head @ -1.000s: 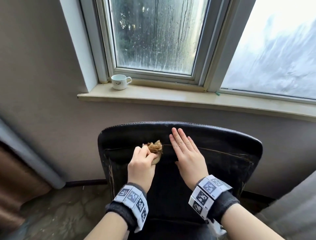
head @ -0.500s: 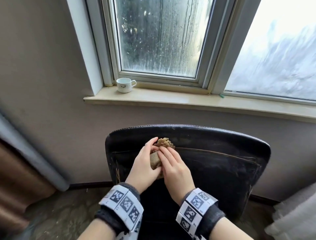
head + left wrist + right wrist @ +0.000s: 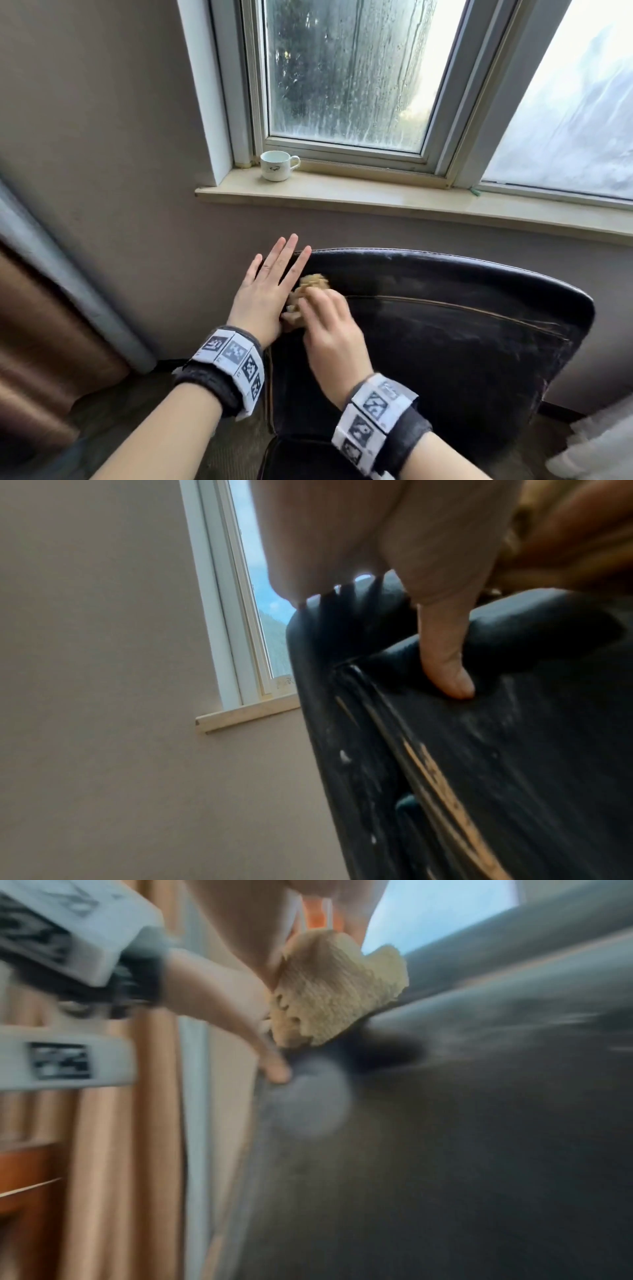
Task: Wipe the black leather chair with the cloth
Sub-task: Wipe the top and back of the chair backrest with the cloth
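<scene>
The window [image 3: 346, 75], with its streaked, fogged panes, fills the upper part of the head view above a pale sill [image 3: 394, 200], and a brown curtain [image 3: 30, 342] hangs at the far left. Below the sill stands the black leather chair [image 3: 445, 342], its worn backrest facing the camera, a tan seam line running across its upper panel and scuffed, flaking edging down its left side, which the left wrist view shows up close. The left hand [image 3: 263, 291] lies flat over the upper left corner of the backrest, fingers straight and spread past the top edge, thumb pressed onto the leather just under the padded rim; this grip is fully open and has hold of nothing. The right hand [image 3: 330, 329] sits just beside it on the backrest, blurred in the head view, its fingers bent over the cloth [image 3: 310, 286]; the right wrist view shows this grip pinching the bunched tan cloth [image 3: 335, 993] and pressing it against the chair's upper left panel, next to the left thumb. The cloth thus lies between the two hands, touching the leather near the seam. A small white cup [image 3: 276, 165] stands upright at the sill's left end, handle pointing right.
</scene>
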